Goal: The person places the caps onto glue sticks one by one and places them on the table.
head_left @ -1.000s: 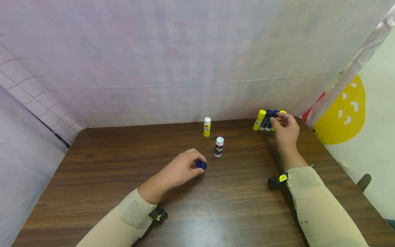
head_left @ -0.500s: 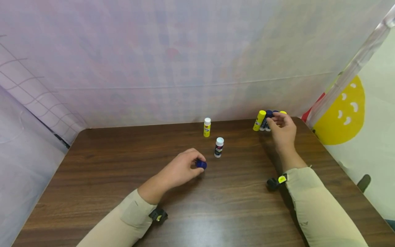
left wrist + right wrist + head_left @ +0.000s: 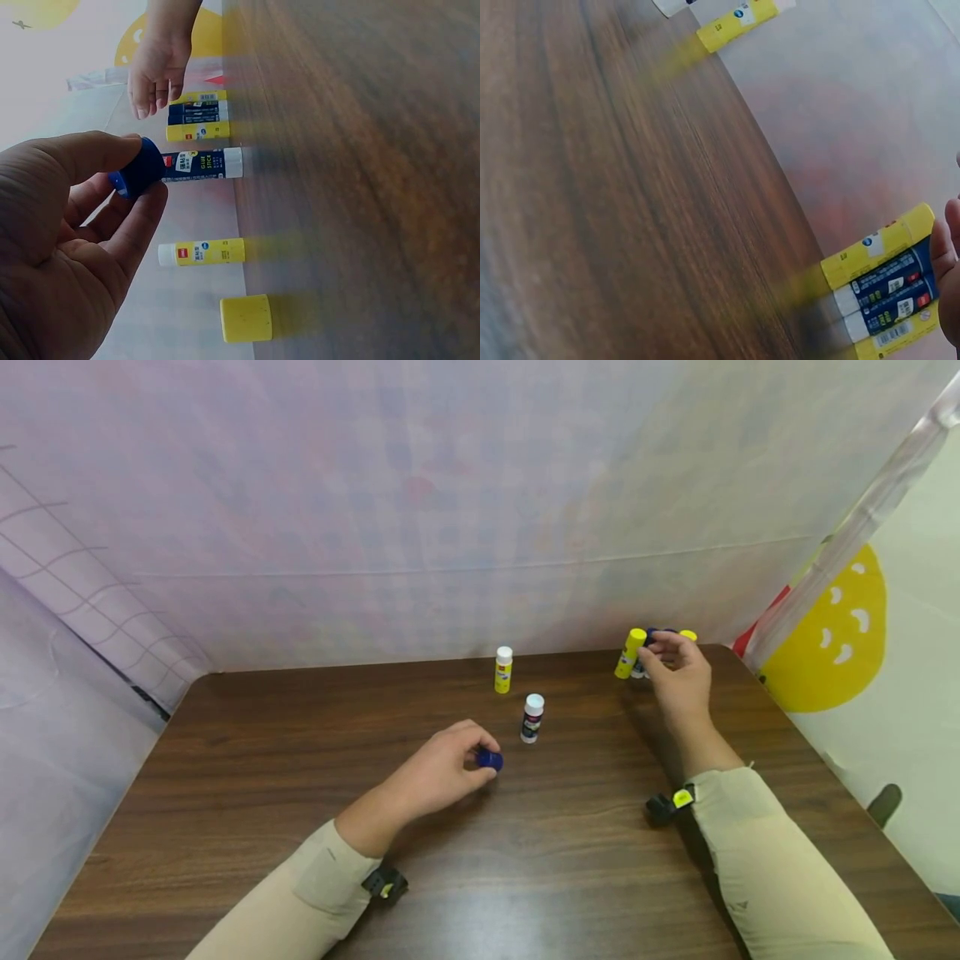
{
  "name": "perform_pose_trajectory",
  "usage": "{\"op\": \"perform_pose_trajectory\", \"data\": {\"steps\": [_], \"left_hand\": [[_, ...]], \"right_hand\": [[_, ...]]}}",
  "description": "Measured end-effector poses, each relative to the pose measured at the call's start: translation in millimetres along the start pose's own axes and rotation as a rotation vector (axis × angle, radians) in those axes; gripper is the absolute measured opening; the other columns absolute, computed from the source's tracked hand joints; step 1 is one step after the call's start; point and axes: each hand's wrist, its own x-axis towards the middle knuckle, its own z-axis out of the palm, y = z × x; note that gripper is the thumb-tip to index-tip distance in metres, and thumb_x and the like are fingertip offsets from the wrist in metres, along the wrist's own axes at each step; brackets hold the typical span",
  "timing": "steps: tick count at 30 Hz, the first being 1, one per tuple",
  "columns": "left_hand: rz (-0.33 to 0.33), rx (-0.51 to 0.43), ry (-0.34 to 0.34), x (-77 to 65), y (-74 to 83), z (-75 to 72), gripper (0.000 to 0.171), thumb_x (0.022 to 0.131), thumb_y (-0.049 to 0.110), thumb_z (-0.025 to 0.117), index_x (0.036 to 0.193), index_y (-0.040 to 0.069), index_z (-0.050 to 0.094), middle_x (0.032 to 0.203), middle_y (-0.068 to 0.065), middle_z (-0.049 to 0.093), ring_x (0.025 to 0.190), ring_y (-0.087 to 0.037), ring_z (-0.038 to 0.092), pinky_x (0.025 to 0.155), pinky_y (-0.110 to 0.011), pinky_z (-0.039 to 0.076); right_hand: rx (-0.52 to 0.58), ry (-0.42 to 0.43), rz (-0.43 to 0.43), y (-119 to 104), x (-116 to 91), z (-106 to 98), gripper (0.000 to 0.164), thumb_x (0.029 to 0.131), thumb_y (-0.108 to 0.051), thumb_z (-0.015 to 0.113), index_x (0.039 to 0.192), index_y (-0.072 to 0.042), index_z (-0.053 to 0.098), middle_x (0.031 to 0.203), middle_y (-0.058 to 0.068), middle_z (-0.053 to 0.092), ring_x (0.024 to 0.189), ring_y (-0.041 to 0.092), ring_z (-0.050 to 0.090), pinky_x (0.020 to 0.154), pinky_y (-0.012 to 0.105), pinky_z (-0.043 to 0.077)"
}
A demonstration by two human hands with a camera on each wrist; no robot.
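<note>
Between the thumb and fingers of my left hand (image 3: 438, 772) is a dark blue cap (image 3: 490, 761), pinched above the table. Just beyond it a capless navy glue stick (image 3: 532, 727) stands upright, its white top exposed. Behind that stands a yellow glue stick (image 3: 503, 675), also capless. My right hand (image 3: 684, 685), fingers loosely bent and holding nothing, hovers at a row of capped glue sticks at the back right. The row has a yellow glue stick (image 3: 630, 655) at its left end, two navy glue sticks (image 3: 891, 294) in the middle and another yellow one (image 3: 907, 336), partly hidden by the hand.
A yellow cap (image 3: 246, 319) stands on the table in the left wrist view; my left hand hides it in the head view. A pale curtain (image 3: 360, 527) hangs right behind the back edge of the brown wooden table (image 3: 300, 718).
My right hand has drifted a little left along the row, covering more of the navy glue sticks. The left hand with the blue cap has stayed in place.
</note>
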Motion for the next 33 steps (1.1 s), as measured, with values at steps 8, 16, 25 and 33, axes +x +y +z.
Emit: {"op": "perform_pose_trajectory", "data": {"steps": [8, 16, 25, 33], "left_hand": [[-0.009, -0.006, 0.000, 0.2, 0.5, 0.2, 0.018, 0.096, 0.011, 0.075, 0.113, 0.009, 0.069, 0.115, -0.002, 0.064, 0.106, -0.018, 0.070, 0.090, -0.025, 0.060], [-0.013, -0.012, 0.005, 0.4, 0.2, 0.4, 0.019, 0.096, 0.012, 0.075, 0.114, 0.009, 0.069, 0.115, -0.002, 0.064, 0.107, -0.018, 0.070, 0.091, -0.026, 0.060], [-0.010, -0.017, 0.005, 0.3, 0.1, 0.3, 0.019, 0.096, 0.011, 0.075, 0.114, 0.009, 0.069, 0.115, -0.002, 0.064, 0.107, -0.019, 0.071, 0.091, -0.025, 0.060], [-0.010, -0.010, 0.005, 1.8, -0.2, 0.6, 0.020, 0.096, 0.012, 0.075, 0.115, 0.009, 0.069, 0.116, -0.002, 0.064, 0.108, -0.019, 0.070, 0.091, -0.026, 0.060]], "right_hand": [[-0.014, -0.052, -0.015, -6.0, -3.7, 4.4, 0.040, 0.093, -0.004, 0.075, 0.129, 0.009, 0.062, 0.095, -0.009, 0.063, 0.090, 0.005, 0.060, 0.075, 0.009, 0.052], [-0.026, -0.094, -0.025, -8.0, -8.0, 8.4, 0.038, 0.094, -0.005, 0.074, 0.129, 0.006, 0.062, 0.098, -0.008, 0.063, 0.090, 0.006, 0.059, 0.073, 0.008, 0.052], [0.063, -0.137, -0.072, -10.3, -11.6, 15.6, 0.034, 0.092, 0.002, 0.074, 0.124, 0.008, 0.064, 0.098, -0.001, 0.066, 0.086, 0.006, 0.061, 0.073, 0.009, 0.053], [0.088, -0.161, -0.073, -12.2, -13.0, 18.8, 0.029, 0.091, 0.006, 0.073, 0.117, -0.005, 0.069, 0.096, -0.004, 0.066, 0.085, 0.004, 0.062, 0.072, 0.009, 0.053]]}}
